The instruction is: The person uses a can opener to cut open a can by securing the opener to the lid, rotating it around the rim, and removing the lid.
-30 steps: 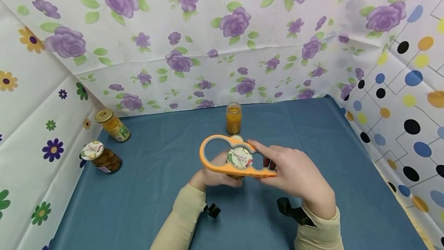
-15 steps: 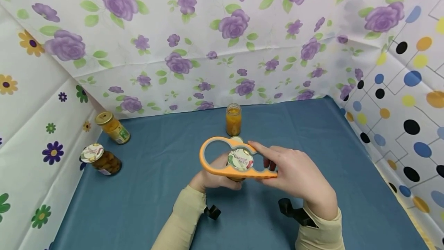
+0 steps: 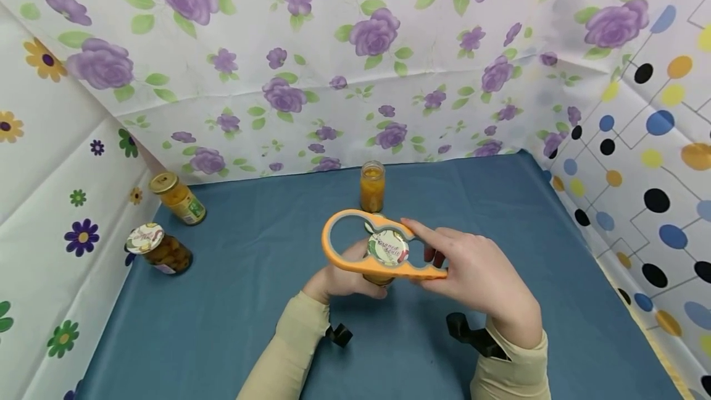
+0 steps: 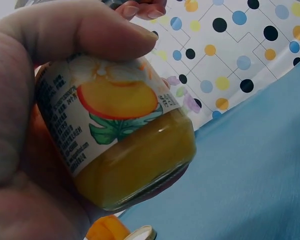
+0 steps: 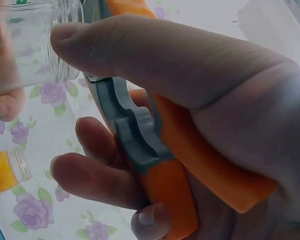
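Beneath the orange opener point(image 3: 405, 271), gripped in the right hand point(image 3: 474, 264), the fruit-labelled jar point(image 4: 122, 115) sits clasped by the left hand point(image 3: 345, 279), its printed lid point(image 3: 389, 247) still on and framed within the opener. Behind the opener stands an uncapped jar point(image 3: 372, 190), apparently done, a loose lid point(image 4: 140, 233) nearby; well left of it, the gold-lidded jar point(image 3: 180, 201) and dark-filled jar point(image 3: 170, 254) are both capped, seemingly left to do.

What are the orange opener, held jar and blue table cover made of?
Orange opener: likely hard plastic, satin, evenly coloured; ridged grey lining perhaps rubber.
Held jar: apparently glass, glossy; contents show through, base glints.
Blue table cover: matte, no sharp highlights; fabric or vinyl, unclear.
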The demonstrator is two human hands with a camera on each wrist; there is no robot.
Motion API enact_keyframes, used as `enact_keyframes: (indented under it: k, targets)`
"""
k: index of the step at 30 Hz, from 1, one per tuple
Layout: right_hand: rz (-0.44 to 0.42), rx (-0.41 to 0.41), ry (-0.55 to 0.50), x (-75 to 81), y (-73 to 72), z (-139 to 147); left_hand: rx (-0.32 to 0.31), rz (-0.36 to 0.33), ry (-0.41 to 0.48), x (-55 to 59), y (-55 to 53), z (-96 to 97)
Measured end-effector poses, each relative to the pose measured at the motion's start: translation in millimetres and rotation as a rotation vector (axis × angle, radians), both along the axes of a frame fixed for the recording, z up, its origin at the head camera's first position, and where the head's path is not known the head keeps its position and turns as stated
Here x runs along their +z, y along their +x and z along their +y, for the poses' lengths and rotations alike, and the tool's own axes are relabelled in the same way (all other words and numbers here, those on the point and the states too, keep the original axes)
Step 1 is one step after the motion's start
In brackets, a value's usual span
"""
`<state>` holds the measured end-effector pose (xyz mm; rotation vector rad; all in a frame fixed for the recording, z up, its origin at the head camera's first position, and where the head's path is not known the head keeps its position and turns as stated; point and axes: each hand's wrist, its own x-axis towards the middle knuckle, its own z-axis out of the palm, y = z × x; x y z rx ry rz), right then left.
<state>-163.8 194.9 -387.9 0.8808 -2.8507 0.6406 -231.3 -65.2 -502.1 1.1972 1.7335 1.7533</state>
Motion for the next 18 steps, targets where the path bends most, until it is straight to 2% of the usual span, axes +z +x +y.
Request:
enact_keyframes:
  k: [3, 7, 14, 18]
  targets:
    - [-0.012, -0.006, 0.006, 1.1, -0.2, 1.0, 0.008, -0.016, 0.001, 0.6, -0.1, -0.4]
    - [-0.021, -0.018, 0.002, 0.8, 0.8, 2.5, 0.052, -0.038, -0.017, -0.4, 1.6, -2.8]
    - [0.004, -0.022, -0.022, 1.9, 1.2, 5.2, 0.188, -0.055, -0.031, -0.6, 1.9, -6.5]
    - [0.018, -0.028, -0.019, 1.4, 1.4, 6.1, 0.259, -0.08, -0.005, -1.7, -0.7, -4.8]
